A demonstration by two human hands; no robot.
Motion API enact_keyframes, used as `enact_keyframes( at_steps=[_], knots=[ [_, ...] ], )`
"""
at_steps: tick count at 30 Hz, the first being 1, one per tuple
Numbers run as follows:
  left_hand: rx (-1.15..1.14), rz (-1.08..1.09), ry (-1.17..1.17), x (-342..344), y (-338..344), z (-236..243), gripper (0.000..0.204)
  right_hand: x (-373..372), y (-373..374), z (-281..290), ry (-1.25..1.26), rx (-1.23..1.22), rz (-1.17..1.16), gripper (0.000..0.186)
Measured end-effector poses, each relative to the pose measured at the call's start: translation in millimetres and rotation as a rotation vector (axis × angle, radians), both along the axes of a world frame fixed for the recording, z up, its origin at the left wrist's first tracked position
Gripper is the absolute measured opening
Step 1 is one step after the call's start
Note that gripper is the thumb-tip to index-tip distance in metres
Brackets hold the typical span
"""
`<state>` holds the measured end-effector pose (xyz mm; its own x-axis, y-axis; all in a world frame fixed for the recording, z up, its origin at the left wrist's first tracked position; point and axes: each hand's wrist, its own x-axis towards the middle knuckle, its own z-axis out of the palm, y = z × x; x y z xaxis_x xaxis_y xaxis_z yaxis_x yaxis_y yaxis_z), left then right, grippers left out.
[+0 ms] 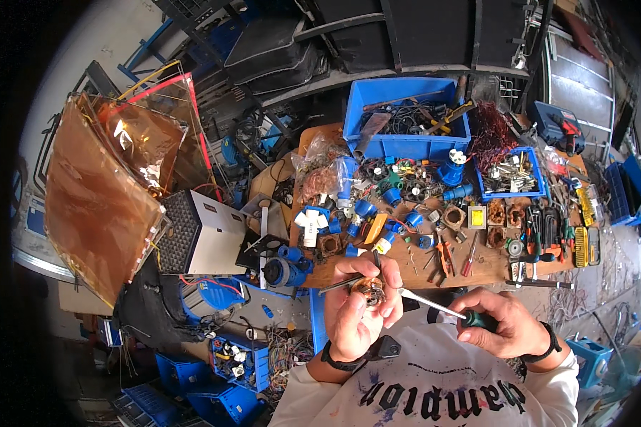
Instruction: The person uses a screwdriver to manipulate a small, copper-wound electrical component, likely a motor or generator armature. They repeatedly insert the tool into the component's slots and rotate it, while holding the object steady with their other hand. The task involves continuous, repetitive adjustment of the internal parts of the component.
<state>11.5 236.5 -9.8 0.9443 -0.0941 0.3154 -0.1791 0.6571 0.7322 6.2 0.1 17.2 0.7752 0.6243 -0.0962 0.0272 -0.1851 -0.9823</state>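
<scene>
Behind both hands, a blue bin holds tools and tangled wires.

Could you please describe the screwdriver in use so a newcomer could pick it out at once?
Start at the wooden workbench, then drop to its near edge. The screwdriver lies in the right hand: unlike the red-handled tools lying on the bench, it has a dark green handle.

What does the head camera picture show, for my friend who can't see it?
The left hand holds a small round copper-wound part, while the right hand pokes it with a screwdriver. Behind is a wooden table crowded with tools and blue bins.
</scene>
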Motion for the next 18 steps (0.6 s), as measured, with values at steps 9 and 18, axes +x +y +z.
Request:
enact_keyframes(
  at_steps=[9, 18],
  knots=[
    [-0.137, -0.06, 0.048, 3, -3, 3, 0.034, -5, -1, -1, -0.028, 0.021, -0.028, 0.032],
    [0.013, 0.037, -0.064, 1, -3, -1, 0.033, 1, 6, 7, -0.285, 0.026, -0.057, 0.028]
  ],
)
